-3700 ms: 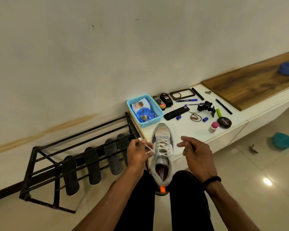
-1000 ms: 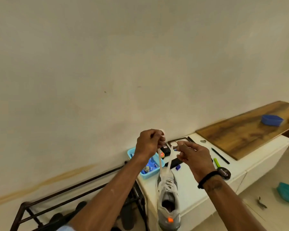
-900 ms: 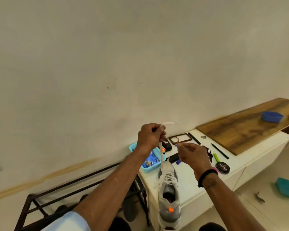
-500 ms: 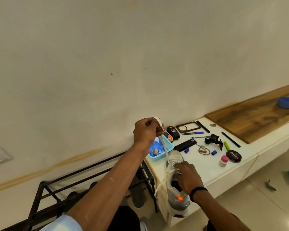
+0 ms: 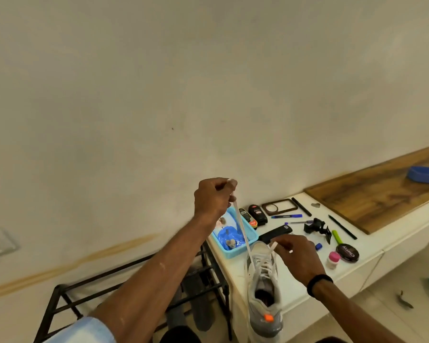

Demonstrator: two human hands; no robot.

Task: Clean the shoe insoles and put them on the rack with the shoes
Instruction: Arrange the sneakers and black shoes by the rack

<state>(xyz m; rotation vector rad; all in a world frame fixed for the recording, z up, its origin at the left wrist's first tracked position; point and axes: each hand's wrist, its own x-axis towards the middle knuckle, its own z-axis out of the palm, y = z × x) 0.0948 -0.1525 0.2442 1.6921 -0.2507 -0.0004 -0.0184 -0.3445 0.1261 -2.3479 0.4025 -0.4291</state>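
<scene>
White lace point(image 5: 240, 226) runs taut from my raised left hand point(image 5: 212, 198), which pinches its end, down to the one grey sneaker point(image 5: 264, 288) standing on the white surface point(image 5: 295, 285). My right hand point(image 5: 296, 256) pinches the other lace end just above the sneaker's toe. Beside the sneaker I count one turquoise basket point(image 5: 233, 235), two blue pens point(image 5: 286, 216), one round polish tin point(image 5: 347, 253). On the black rack point(image 5: 134, 280) to my left, two dark insoles point(image 5: 201, 303) show; others may be hidden behind my arm.
</scene>
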